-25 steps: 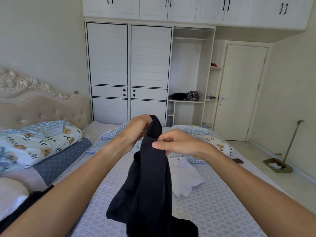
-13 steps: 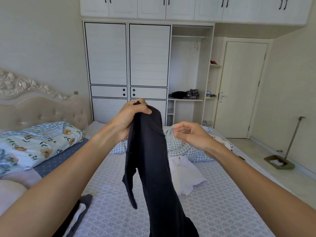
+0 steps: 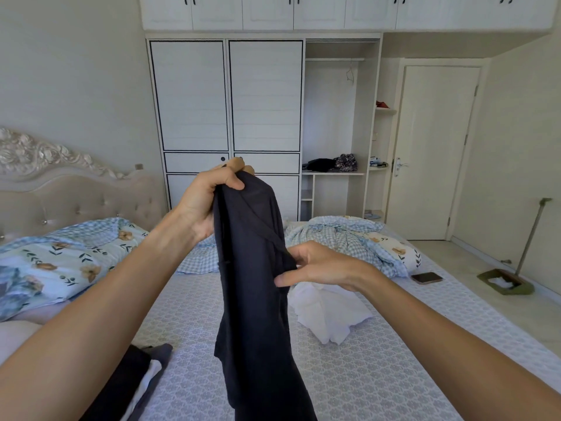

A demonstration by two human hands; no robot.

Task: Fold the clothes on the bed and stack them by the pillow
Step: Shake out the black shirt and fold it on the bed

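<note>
A dark navy garment [image 3: 255, 299] hangs in the air over the middle of the bed [image 3: 379, 375]. My left hand [image 3: 209, 196] grips its top end, held high. My right hand [image 3: 318, 265] pinches the garment's right edge lower down, thumb and fingers on the cloth. A crumpled white garment [image 3: 331, 314] lies on the bed just right of the hanging one. At the lower left, folded dark and white clothes [image 3: 142, 381] lie stacked near the floral pillow [image 3: 54, 262].
A rumpled blue checked quilt [image 3: 349, 238] lies across the far end of the bed. A phone [image 3: 426, 278] rests near the bed's right edge. A dustpan with a long handle [image 3: 507, 281] stands on the floor at the right. Wardrobe and door are behind.
My left hand has lifted the garment's top higher, so the cloth hangs out longer. My right hand let go, then dropped and took hold of the garment's right edge.
</note>
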